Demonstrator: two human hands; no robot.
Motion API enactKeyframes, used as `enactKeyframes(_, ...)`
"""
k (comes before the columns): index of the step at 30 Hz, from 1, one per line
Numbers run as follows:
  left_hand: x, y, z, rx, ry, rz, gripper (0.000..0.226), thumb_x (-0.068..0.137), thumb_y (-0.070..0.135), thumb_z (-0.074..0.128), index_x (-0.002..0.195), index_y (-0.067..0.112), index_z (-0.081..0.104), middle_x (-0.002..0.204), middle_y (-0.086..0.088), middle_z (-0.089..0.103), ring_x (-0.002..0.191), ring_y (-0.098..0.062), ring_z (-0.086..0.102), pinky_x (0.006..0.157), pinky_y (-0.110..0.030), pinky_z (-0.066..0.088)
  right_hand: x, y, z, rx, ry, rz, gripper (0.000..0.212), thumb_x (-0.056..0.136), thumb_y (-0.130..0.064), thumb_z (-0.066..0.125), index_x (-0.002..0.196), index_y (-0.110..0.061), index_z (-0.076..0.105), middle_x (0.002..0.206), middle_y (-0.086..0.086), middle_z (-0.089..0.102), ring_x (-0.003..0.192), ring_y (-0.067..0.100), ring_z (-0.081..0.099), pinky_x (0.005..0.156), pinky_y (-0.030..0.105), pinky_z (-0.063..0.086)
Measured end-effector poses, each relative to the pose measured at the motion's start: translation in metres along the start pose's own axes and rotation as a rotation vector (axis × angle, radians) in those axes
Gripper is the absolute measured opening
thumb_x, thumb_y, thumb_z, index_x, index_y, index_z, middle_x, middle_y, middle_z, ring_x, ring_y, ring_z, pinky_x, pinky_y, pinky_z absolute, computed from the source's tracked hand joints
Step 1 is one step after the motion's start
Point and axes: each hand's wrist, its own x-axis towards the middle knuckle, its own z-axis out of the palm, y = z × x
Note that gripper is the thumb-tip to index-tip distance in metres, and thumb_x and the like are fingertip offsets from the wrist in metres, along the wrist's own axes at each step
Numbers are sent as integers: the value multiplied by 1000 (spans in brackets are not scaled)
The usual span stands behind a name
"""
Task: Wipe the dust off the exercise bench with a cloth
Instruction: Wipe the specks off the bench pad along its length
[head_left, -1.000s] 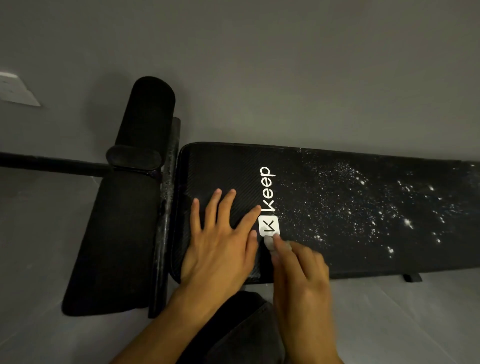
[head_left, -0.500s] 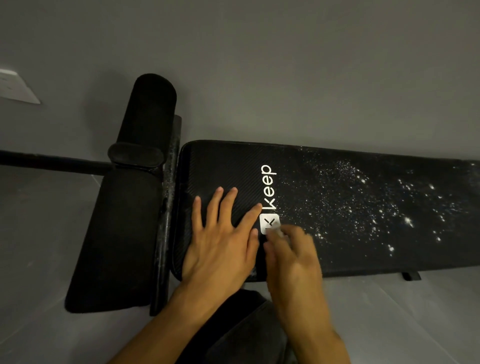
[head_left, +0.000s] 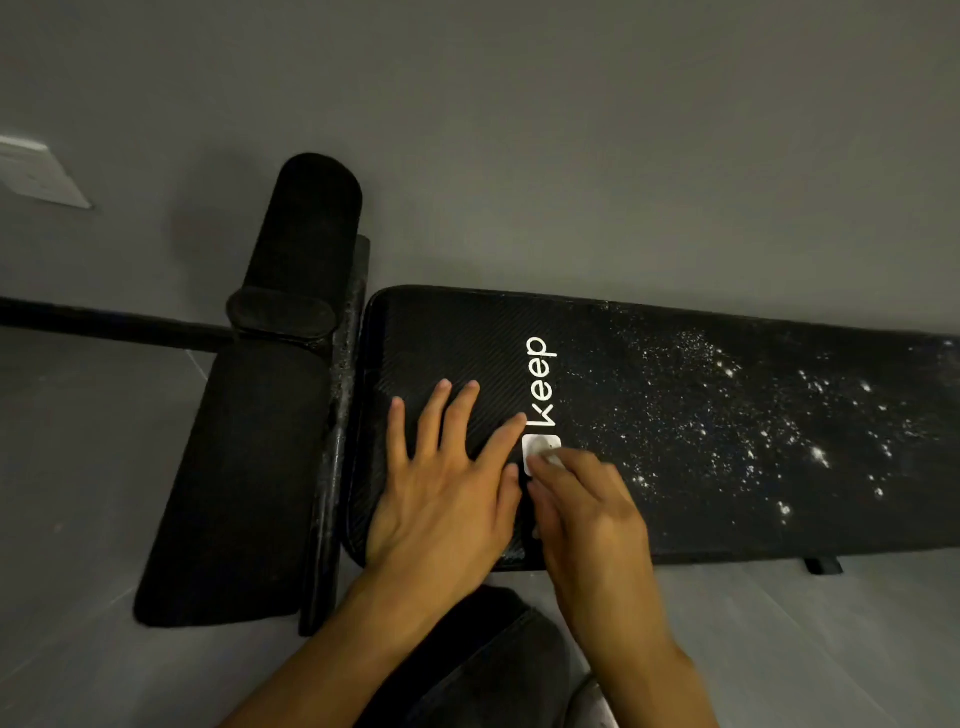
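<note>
White rectangular wall plate (head_left: 39, 174), sitting on the plain grey wall (head_left: 571, 130) near its left edge. Grey tiled floor (head_left: 78, 493), lying below the wall, with pale joint lines running across it toward the lower left corner.

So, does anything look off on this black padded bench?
Yes: white dust specks are scattered over the right half of the black padded exercise bench, right of the white Keep lettering. The left end, under the flat left hand, looks clean. The right hand pinches a small pale cloth at the square white logo.
</note>
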Motion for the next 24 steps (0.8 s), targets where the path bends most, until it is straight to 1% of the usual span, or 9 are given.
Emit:
enactKeyframes(2,1,0,0,-1,-1,-7,53,100,46,30,148,34,48,162,-16,35,154,-35,24,121,-68,18,1,5,-1,-24,19,19,25,91,-6,66,116,-9,70,112,0,63,90,16,57,79,17,42)
enactKeyframes(5,0,1,0,-10,-6,-15,53,100,46,31,149,34,47,162,-14,34,154,-34,23,122,-67,16,39,15,8,-136,49,54,21,92,-6,65,112,-6,70,107,6,64,85,22,57,72,19,38)
enactKeyframes(9,0,1,0,-8,-1,-18,54,99,46,32,149,32,47,162,-14,35,154,-33,24,122,-67,16,65,12,15,-122,48,28,22,93,-5,62,115,-4,68,113,10,63,92,24,57,75,28,49)
enactKeyframes(11,0,1,-1,-1,0,-23,54,100,46,31,150,32,46,162,-13,35,155,-33,23,122,-68,13,45,10,13,-87,17,-24,28,93,-7,61,121,-5,66,117,8,62,94,22,55,79,27,49)
enactKeyframes(13,0,1,-1,6,-7,-29,55,100,48,31,151,34,44,163,-13,33,156,-32,21,121,-70,8,23,8,8,-74,-13,-49,36,89,-2,65,126,-6,64,121,6,62,96,21,55,83,25,48)
enactKeyframes(15,1,2,-3,10,-23,-37,57,99,50,30,152,36,42,164,-12,31,156,-32,19,121,-71,6,27,15,7,-100,-15,-64,40,86,3,67,125,-6,65,120,6,63,94,22,55,80,26,48)
enactKeyframes(17,2,2,-3,13,-36,-43,57,98,51,30,152,37,42,165,-12,30,156,-32,17,121,-72,7,58,24,14,-174,-5,-38,38,86,3,66,124,-5,65,118,10,64,94,27,57,76,29,48)
enactKeyframes(21,2,3,-4,21,-39,-48,57,97,51,32,152,38,41,164,-12,30,156,-33,17,120,-72,9,114,24,29,-194,23,52,33,86,4,67,119,-2,67,116,15,66,95,32,60,77,32,50)
enactKeyframes(24,2,3,-3,25,-35,-45,54,97,50,33,149,38,43,164,-12,29,156,-33,17,121,-71,9,91,10,26,-149,9,-51,31,89,1,64,119,-3,67,115,11,65,90,28,57,77,33,50)
